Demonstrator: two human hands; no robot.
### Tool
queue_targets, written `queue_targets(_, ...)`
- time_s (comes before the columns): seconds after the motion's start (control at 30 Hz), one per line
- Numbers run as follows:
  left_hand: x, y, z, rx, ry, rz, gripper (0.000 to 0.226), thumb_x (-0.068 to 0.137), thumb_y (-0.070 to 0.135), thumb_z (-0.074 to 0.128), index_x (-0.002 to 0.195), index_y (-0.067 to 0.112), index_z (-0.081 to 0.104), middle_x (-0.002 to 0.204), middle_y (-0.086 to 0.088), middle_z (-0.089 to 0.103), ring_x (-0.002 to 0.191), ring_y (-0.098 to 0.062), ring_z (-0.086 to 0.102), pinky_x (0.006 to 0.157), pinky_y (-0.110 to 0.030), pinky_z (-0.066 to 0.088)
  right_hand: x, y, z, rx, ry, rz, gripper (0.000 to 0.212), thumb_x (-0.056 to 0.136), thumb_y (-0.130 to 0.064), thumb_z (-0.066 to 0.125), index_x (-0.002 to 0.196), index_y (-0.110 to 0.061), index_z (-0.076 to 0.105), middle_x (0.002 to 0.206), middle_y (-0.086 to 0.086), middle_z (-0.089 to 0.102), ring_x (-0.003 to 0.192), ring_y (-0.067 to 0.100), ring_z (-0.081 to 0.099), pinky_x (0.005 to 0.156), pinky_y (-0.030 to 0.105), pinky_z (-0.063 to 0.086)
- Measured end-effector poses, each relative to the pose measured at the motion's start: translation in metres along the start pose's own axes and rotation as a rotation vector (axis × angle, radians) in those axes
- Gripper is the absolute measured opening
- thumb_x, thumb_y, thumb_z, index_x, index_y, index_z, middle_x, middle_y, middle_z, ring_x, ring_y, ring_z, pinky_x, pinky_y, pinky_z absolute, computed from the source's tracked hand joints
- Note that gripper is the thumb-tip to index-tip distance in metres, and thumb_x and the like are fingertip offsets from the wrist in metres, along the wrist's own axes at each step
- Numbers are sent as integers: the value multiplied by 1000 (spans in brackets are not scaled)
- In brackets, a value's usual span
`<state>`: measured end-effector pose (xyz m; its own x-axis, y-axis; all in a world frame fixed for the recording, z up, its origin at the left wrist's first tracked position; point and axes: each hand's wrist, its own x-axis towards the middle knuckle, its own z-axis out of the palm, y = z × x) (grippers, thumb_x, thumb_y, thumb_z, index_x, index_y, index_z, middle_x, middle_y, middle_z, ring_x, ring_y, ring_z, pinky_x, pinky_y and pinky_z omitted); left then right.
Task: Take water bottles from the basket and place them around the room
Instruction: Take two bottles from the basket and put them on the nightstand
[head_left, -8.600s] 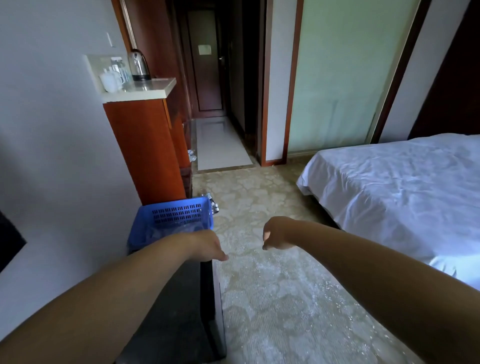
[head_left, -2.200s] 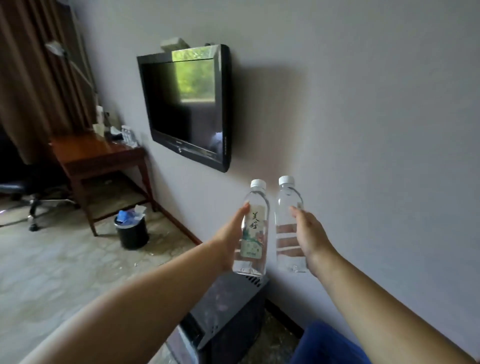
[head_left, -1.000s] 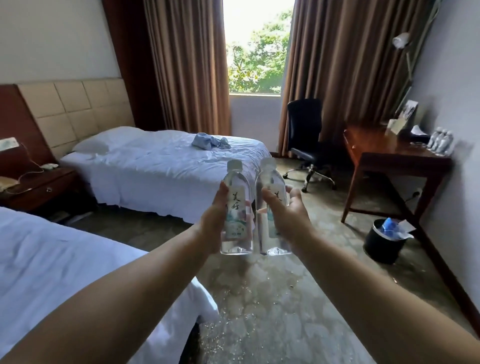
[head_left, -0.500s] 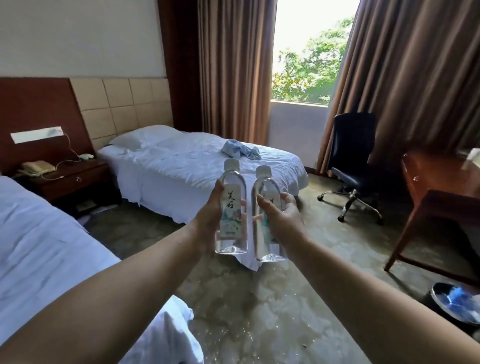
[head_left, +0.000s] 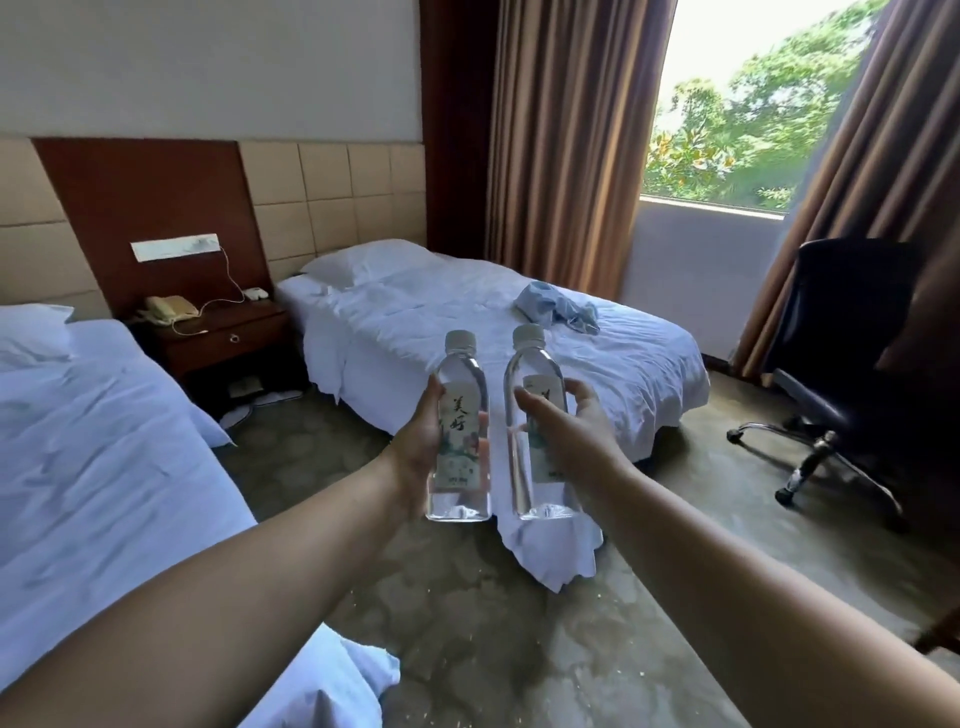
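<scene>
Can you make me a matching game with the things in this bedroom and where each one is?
Things:
1. telephone
2. blue cloth
3. office chair
4. water bottles

Places:
A. lying on the far bed
B. on the floor by the window
C. one in the left hand, one in the right hand
D. on the nightstand between the beds

Pairs: 1-D, 2-A, 3-B, 4-C
</scene>
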<state>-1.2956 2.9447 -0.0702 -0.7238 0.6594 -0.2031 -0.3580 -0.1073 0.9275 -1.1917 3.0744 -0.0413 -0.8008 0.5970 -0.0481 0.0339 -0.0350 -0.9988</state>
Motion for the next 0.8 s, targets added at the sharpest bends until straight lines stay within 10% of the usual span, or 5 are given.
queue_targets(0.57,182,93,-174,-4,332,76,69,86,70,28,73,17,69,54,-1,68,45,-12,64,49,-26,55,253,-12,182,-140,-214,15,45,72,-42,78,104,-22,55,85,1,66,69,11,66,44,18,46)
queue_targets(0.8,212,124,-255,-67,503,69,71,84,73,24,78,17,69,70,-5,70,61,-17,67,78,-37,54,325,0,272,-194,-371,1,46,74,-42,75,108,-14,60,89,3,67,75,15,66,54,23,47)
